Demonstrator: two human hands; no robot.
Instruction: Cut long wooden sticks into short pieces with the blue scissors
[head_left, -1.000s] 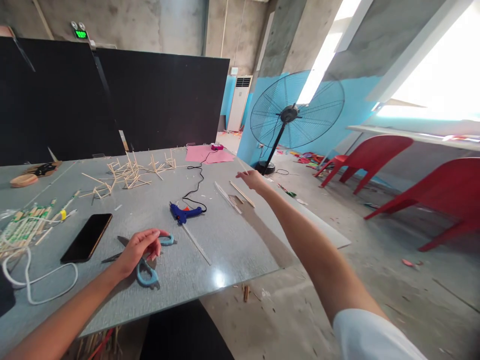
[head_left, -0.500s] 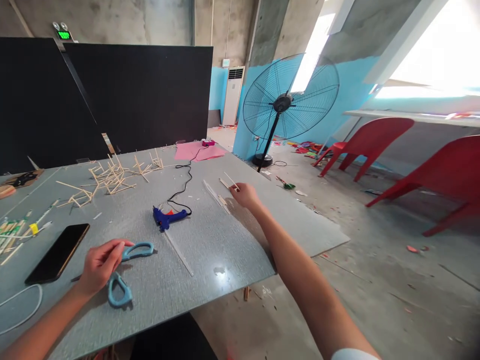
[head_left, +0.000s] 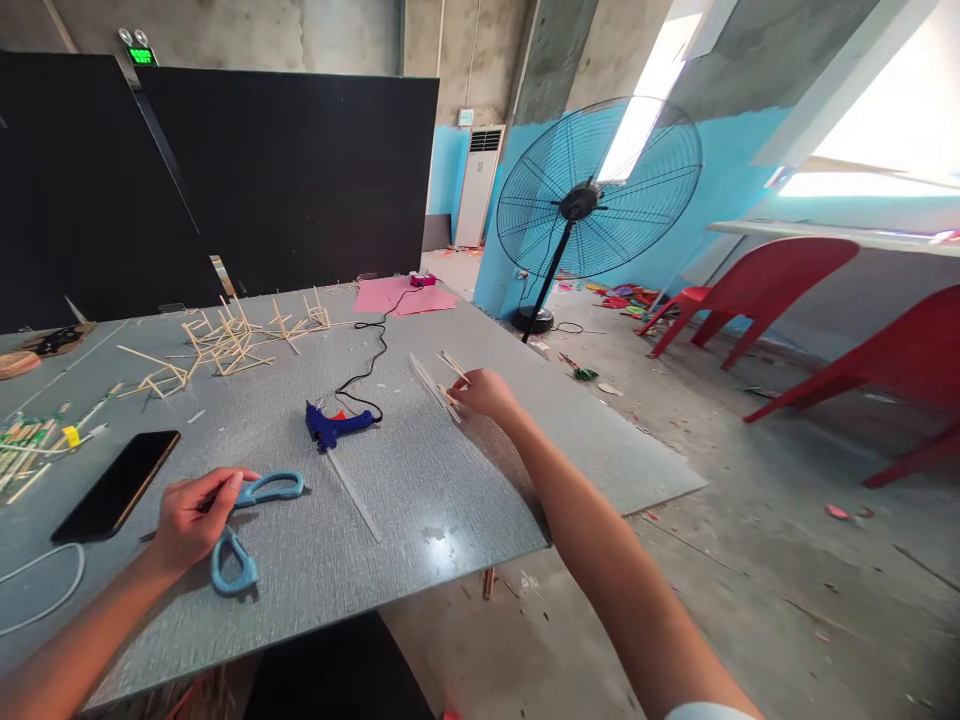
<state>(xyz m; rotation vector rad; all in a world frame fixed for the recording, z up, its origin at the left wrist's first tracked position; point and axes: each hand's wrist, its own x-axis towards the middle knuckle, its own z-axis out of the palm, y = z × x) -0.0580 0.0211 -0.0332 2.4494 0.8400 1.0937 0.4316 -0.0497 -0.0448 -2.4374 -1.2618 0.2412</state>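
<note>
My left hand (head_left: 193, 515) is closed on the light blue-handled scissors (head_left: 274, 487). Their loops are spread toward the right, and my fingers cover the middle. Farther off, my right hand (head_left: 486, 394) is at a few short thin wooden sticks (head_left: 454, 368), with its fingertips pinched on one. More stick ends show beside the fingers, next to clear glue sticks (head_left: 426, 378). Between my hands lies a blue hot glue gun (head_left: 337, 428) with a glue stick (head_left: 354, 496) extending from its back. A framework of joined wooden sticks (head_left: 232, 340) stands at the back left.
A black phone (head_left: 118, 485) and a bundle of sticks (head_left: 30, 445) lie on the left. The gun's black cord (head_left: 365, 375) runs to a pink box (head_left: 422, 280) on pink paper (head_left: 382, 295). A large fan (head_left: 579, 205) and red chairs (head_left: 765, 290) stand beyond the table.
My right hand has dropped slightly toward the near sticks; the thin stick that stuck up from its fingers no longer shows that way. My left hand stays at the scissors. The view has shifted slightly.
</note>
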